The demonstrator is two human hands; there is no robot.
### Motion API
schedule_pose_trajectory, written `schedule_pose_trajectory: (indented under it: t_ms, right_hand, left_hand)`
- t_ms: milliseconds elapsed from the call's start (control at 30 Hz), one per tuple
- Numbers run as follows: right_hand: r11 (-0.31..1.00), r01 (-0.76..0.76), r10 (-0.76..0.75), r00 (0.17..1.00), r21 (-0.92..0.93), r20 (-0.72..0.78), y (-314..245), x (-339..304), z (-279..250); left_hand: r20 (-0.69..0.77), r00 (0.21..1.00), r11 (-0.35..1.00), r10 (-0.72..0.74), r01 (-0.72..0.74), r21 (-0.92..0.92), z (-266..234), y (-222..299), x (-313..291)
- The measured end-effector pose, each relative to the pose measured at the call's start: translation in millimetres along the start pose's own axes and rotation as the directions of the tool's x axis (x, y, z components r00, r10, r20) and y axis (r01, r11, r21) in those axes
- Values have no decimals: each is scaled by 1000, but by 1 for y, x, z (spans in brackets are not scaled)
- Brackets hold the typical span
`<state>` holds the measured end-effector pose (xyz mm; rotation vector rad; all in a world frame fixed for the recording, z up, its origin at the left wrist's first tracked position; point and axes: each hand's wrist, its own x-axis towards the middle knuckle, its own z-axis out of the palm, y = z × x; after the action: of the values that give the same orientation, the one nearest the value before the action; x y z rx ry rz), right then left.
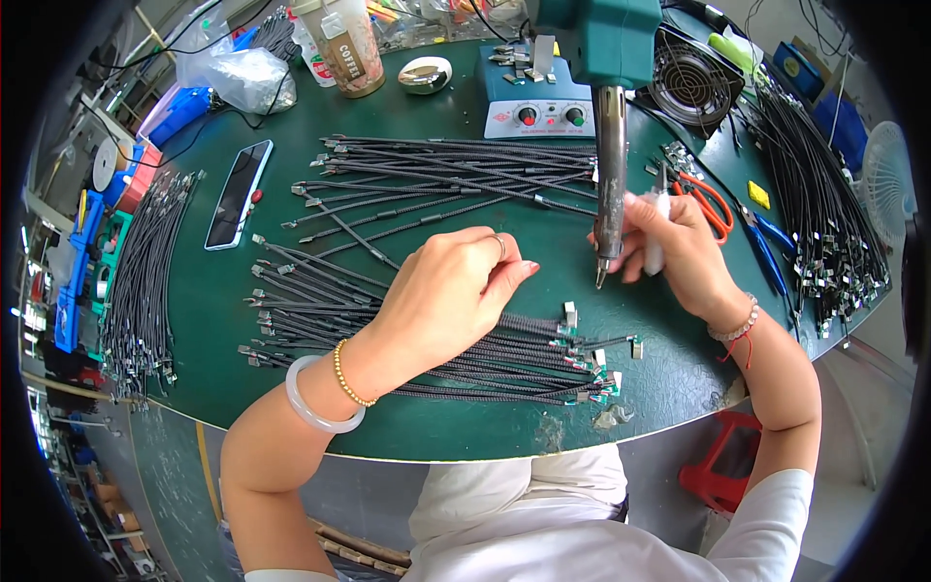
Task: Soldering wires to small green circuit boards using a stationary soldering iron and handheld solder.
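My left hand (441,291) is closed, its thumb and fingertips together above the lower bundle of black braided cables (475,364). Whatever it may pinch is hidden behind the fingers. In my closed right hand (690,254) is a slim white-wrapped tool (656,238) with a thin metal point, its exact kind unclear. Just left of that hand, a soldering iron (611,179) hangs tip down from a green holder (611,44). Metal connectors cap the left ends of the lower cables, while small green boards with connectors (599,373) show at the right ends.
More cables (436,179) lie across the green table (388,427), with bundles left (150,281) and right (824,213). Behind are a phone (239,194), a cup (341,58), a soldering control box (538,102) and a fan (690,82). Orange-handled pliers (713,209) and blue-handled cutters (766,247) lie right.
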<state>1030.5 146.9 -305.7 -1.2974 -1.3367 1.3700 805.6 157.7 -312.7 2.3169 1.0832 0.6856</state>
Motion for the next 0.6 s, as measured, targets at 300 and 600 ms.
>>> schedule_pose_trajectory:
  t_ms: [300,600]
  right_hand:
    - [616,220,-397,916,-756,-58,-29,-5,5]
    - [559,206,-405,913,-803,-48,-38,-6,38]
  left_hand:
    - [-235,946,925,223,-128,358,-34,-38,3]
    - [-208,957,924,203,-117,364,-53,-54,-14]
